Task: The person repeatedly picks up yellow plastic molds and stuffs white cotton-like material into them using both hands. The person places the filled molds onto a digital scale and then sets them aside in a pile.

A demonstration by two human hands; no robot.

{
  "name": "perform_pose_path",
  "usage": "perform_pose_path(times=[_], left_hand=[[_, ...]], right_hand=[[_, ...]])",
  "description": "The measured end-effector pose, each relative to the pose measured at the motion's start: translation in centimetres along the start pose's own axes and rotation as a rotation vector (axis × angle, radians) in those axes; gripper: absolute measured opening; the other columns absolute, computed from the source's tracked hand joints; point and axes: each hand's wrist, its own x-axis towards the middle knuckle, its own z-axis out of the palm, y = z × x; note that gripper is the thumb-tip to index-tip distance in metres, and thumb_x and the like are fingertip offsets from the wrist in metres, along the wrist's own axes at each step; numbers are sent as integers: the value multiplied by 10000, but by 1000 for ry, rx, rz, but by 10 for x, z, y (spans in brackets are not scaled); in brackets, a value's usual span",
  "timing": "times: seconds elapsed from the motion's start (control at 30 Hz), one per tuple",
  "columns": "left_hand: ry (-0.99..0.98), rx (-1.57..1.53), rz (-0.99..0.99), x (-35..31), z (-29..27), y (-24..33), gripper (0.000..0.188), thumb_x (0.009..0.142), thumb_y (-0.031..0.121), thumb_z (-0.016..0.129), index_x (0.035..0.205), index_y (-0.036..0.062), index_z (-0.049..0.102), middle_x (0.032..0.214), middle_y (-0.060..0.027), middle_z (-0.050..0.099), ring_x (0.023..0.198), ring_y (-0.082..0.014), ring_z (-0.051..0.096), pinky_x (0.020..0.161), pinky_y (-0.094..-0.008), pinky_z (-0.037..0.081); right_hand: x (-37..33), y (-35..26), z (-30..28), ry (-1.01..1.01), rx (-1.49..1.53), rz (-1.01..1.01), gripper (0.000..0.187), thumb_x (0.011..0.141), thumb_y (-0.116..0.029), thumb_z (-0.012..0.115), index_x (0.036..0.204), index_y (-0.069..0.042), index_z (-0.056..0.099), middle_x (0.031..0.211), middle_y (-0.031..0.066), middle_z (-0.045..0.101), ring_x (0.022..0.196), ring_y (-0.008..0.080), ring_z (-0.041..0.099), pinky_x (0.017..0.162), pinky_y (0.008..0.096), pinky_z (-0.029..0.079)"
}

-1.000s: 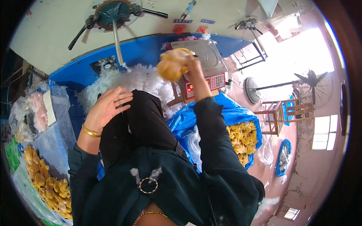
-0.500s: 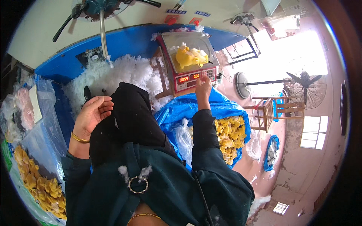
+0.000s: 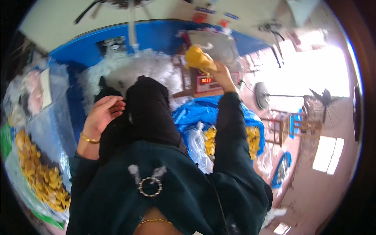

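Observation:
My right hand (image 3: 222, 76) grips a yellow plush toy (image 3: 197, 57) by its near end. The toy is blurred and hangs over the red-edged electronic scale (image 3: 218, 87). A bit of white fluff lies on or beside the toy; which I cannot tell. The scale's metal pan (image 3: 223, 44) shows behind the toy, with lit red digits on the panel below. My left hand (image 3: 103, 112) hovers beside my left thigh, its fingers loosely bent and nothing seen in it.
White stuffing (image 3: 147, 64) heaps up before the blue machine panel (image 3: 156, 37). Yellow fabric pieces (image 3: 253, 139) fill a blue sack (image 3: 192, 111) on my right; more yellow pieces (image 3: 43, 172) lie at far left. A wooden chair (image 3: 276, 131) and standing fan (image 3: 325, 103) stand further right.
My right hand has gone from the scale's keypad to the plush toy and lifted it off the pan. The view has shifted. The left hand stays much the same.

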Motion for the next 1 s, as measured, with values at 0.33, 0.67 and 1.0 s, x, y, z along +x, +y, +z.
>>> perform_pose_path(times=[0.33, 0.67, 1.0], left_hand=[[575, 314, 323, -53, -125, -21, 249, 875, 252, 644, 967, 22, 621, 867, -92, 668, 789, -181, 646, 694, -288, 523], [1943, 1298, -251, -220, -340, 11, 328, 823, 246, 556, 1073, 36, 591, 1197, -143, 563, 1174, -340, 498, 927, -438, 452], [1568, 1190, -36, -206, -350, -2, 450, 792, 398, 622, 1001, 0, 643, 945, -247, 656, 946, -368, 630, 783, -441, 482]], right_hand=[[-149, 109, -26, -308, -60, 526, 322, 855, -335, 638, 1000, -48, 614, 880, 107, 651, 712, 194, 644, 584, 317, 481], [-243, 177, -50, -316, 59, 1117, 250, 864, -286, 621, 960, -64, 557, 873, 72, 611, 635, 184, 625, 473, 312, 455], [-108, -2, 31, -327, -22, 407, 251, 905, -246, 602, 1076, -64, 580, 921, 80, 642, 641, 149, 633, 482, 266, 481]])
